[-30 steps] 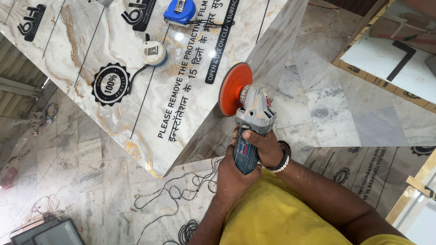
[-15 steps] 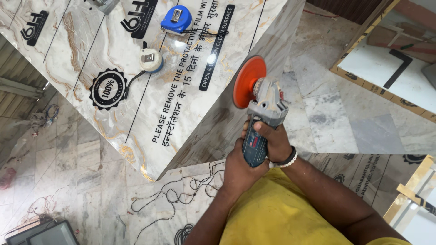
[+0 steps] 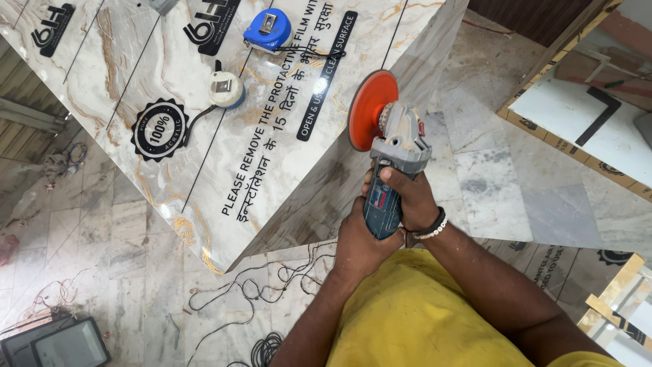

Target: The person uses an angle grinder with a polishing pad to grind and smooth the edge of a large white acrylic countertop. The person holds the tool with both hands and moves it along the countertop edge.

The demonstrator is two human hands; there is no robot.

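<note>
**A:** What are the hands doing?

**B:** The right hand [image 3: 406, 198] is wrapped tight around the blue-and-grey handheld angle grinder [image 3: 390, 178], thumb across the top of the body. The left hand [image 3: 358, 241] is clenched on the grinder's blue tail from below, at about seven o'clock of the right.

**A:** And the working end?

**B:** The round orange sanding disc [image 3: 371, 110] sits at twelve o'clock from the hands, edge-on against the sloping side face of the glossy marble-patterned acrylic sheet [image 3: 204, 129]. I'd judge this the edge-sanding step. Whether the disc actually touches is hard to tell from this angle.

**A:** What does the next move call for?

**B:** Likely a steady two-handed grip and even pressure along that edge.

**A:** Anything farther out?

**B:** A blue tape measure [image 3: 267, 30] at eleven o'clock, a white tape measure [image 3: 226, 89] at ten, both on the sheet.
</note>
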